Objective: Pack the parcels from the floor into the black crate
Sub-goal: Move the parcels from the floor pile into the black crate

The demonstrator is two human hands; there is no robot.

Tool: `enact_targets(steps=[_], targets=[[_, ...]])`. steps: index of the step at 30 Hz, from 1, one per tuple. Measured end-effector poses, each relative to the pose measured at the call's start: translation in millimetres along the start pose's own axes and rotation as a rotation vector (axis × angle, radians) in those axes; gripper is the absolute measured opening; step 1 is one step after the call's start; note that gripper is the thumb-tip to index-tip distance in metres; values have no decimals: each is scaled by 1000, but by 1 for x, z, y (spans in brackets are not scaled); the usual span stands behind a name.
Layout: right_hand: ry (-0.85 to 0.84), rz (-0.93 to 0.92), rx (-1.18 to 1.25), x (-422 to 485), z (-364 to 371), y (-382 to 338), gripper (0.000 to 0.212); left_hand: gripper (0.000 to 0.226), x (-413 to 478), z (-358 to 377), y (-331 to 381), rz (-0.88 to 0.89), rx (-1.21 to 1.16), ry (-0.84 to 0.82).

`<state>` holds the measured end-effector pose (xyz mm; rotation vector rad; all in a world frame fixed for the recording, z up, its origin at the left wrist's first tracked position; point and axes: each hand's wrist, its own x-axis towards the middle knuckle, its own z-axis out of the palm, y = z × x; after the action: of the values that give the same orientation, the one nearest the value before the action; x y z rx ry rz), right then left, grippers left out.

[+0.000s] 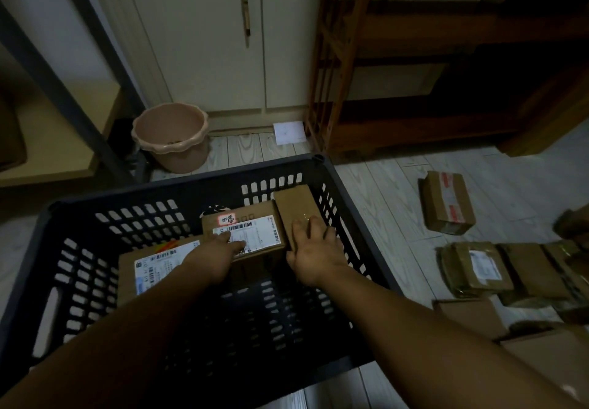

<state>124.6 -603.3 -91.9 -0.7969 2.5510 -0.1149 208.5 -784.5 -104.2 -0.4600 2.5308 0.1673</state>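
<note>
The black crate [178,182] with slotted walls fills the lower middle of the view. Three cardboard parcels lie inside it. A labelled box [149,268] sits at the left. A second labelled box [255,227] is in the middle, and my left hand [216,255] rests flat on its white label. A plain brown box [294,208] stands against the right wall, and my right hand [314,249] grips its near end, fingers over the top and thumb on the left side.
More parcels lie on the pale wood floor at the right: a taped box [447,201] and a cluster of several wrapped ones [497,268]. A pink bucket [172,136] stands behind the crate. A wooden rack [382,74] rises at the back right, a shelf at the left.
</note>
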Motion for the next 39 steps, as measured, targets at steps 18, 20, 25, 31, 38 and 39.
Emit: enact_targets(steps=[18, 20, 25, 31, 38, 39], targets=[[-233, 99, -42, 24, 33, 6, 78, 61, 7, 10, -8, 10, 25, -33], [-243, 88, -58, 22, 26, 6, 81, 61, 4, 5, -8, 18, 14, -51], [-219, 43, -18, -9, -28, -3, 82, 75, -31, -27, -11, -26, -10, -108], [-232, 52, -8, -95, -164, -19, 83, 78, -141, -135, -2, -53, -115, -114], [-224, 49, -22, -214, -352, -19, 80, 76, -273, -300, 33, -34, -137, -93], [-213, 59, -34, -232, -379, -16, 80, 76, -290, -324, 42, -25, -149, -66]])
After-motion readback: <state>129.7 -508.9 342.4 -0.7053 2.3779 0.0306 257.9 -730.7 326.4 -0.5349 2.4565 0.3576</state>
